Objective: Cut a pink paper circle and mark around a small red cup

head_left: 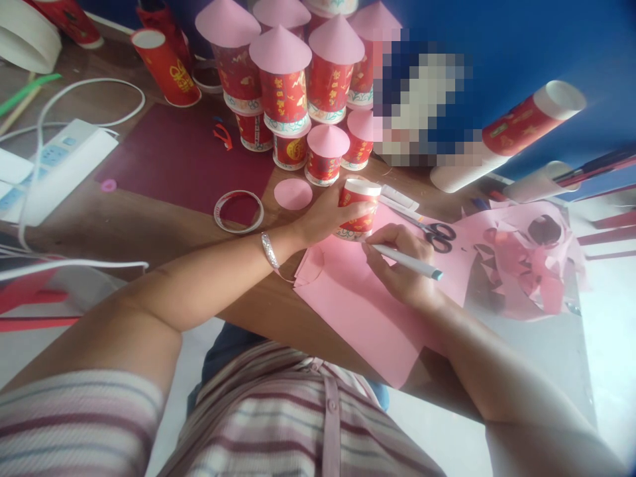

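My left hand is wrapped round a small red paper cup with a white rim and gold marks. Its white lower band carries a blue-green drawn pattern. In my right hand is a white marker pen with a teal end, its tip against the cup's lower band. Pink paper sheets lie under both hands. Just left of the cup is a pink paper disc. Black-handled scissors rest on the paper to the right.
Several red cups with pink cone tops stand stacked behind. A tape roll lies on a dark red sheet. A white power strip with cables is at left, pink paper scraps at right.
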Demonstrator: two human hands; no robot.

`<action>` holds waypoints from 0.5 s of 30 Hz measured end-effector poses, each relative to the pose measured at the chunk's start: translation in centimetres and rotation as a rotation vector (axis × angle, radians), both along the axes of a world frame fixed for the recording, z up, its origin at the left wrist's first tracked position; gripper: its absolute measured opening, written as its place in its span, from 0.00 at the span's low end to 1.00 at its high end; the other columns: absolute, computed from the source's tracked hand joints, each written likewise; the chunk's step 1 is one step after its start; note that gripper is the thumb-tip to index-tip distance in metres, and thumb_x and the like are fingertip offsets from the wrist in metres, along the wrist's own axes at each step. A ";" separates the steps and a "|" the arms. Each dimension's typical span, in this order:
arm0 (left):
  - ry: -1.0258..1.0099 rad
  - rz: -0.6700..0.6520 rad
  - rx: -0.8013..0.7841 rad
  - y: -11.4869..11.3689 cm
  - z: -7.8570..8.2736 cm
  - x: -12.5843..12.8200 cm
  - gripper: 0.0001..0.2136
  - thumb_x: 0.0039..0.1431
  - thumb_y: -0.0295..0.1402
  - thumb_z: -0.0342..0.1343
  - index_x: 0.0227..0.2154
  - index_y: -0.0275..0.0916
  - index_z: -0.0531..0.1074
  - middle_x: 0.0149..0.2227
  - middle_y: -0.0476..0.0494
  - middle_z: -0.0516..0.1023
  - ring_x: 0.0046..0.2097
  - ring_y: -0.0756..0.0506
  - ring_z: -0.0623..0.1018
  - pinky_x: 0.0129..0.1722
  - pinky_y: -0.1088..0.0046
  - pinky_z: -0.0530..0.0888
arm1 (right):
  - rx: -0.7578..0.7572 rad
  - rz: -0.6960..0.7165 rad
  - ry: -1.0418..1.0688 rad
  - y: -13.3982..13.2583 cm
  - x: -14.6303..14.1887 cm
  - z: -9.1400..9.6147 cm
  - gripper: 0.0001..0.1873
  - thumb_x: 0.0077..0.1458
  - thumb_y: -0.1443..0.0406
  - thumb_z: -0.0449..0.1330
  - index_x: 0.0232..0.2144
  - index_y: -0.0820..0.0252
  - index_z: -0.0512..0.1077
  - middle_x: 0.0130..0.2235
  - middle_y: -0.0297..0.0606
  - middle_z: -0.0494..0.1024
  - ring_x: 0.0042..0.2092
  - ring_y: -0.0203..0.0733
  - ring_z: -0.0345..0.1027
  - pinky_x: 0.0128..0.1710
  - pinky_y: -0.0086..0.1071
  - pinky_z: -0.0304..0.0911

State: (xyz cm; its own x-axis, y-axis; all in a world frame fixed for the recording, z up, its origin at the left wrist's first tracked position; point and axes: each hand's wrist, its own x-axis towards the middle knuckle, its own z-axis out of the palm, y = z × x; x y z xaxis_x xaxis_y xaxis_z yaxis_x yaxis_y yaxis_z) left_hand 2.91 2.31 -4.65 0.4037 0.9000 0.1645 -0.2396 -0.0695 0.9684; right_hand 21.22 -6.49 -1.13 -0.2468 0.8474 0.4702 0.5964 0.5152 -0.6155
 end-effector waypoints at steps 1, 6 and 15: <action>0.002 0.003 0.003 0.0 0.0 0.0 0.22 0.58 0.47 0.70 0.47 0.42 0.70 0.47 0.44 0.79 0.50 0.43 0.79 0.53 0.61 0.77 | 0.006 -0.003 0.001 0.0 0.0 0.0 0.05 0.65 0.62 0.63 0.34 0.52 0.74 0.30 0.33 0.84 0.27 0.39 0.76 0.29 0.33 0.72; 0.019 0.010 0.006 0.0 0.0 -0.1 0.22 0.59 0.46 0.70 0.48 0.41 0.70 0.48 0.43 0.79 0.52 0.42 0.79 0.55 0.60 0.77 | 0.048 -0.008 0.004 0.2 0.0 -0.1 0.05 0.65 0.63 0.64 0.34 0.51 0.73 0.31 0.32 0.84 0.28 0.40 0.76 0.29 0.33 0.71; -0.009 0.003 -0.002 0.1 -0.1 -0.1 0.20 0.58 0.43 0.70 0.47 0.41 0.71 0.47 0.44 0.79 0.50 0.44 0.79 0.54 0.62 0.78 | 0.091 0.012 0.027 0.2 -0.1 -0.1 0.06 0.63 0.68 0.64 0.34 0.51 0.73 0.31 0.31 0.85 0.28 0.39 0.77 0.29 0.32 0.71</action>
State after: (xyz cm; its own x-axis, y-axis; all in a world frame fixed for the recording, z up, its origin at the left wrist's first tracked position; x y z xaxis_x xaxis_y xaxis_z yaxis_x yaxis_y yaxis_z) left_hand 2.84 2.37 -4.73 0.3995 0.9016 0.1662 -0.2480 -0.0683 0.9663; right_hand 21.17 -6.31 -1.22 -0.2423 0.7980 0.5518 0.5736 0.5765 -0.5819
